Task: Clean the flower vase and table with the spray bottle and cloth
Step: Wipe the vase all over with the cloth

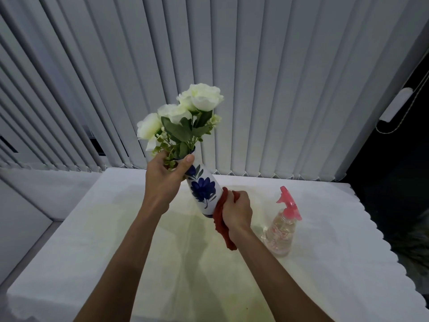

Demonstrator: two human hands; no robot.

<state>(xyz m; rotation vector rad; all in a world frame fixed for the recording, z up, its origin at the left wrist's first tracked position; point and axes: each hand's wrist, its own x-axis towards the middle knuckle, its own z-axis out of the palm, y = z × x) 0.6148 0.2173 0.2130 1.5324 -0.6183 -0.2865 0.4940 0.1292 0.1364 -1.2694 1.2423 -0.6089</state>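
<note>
Vase (202,190) lifted clear of the table (325,263), tilted with its mouth toward 11 o'clock and base toward 5 o'clock. Left hand (166,176) grasps the neck just under the white flowers (185,112). Right hand (236,211) is clenched around the red cloth (220,225), which is pressed against the lower body and base of the vase. Spray bottle (284,226) stands upright on the table at 3 o'clock from the vase, untouched by either hand, well clear of the cloth. Judgement: task mid-way, in the vase-wiping step; base region under the cloth now, upper painted body not covered (whether already wiped cannot be told). Table wipe appears still to come; its white cover shows faint yellowish patches near centre, damp or stain unclear.
</note>
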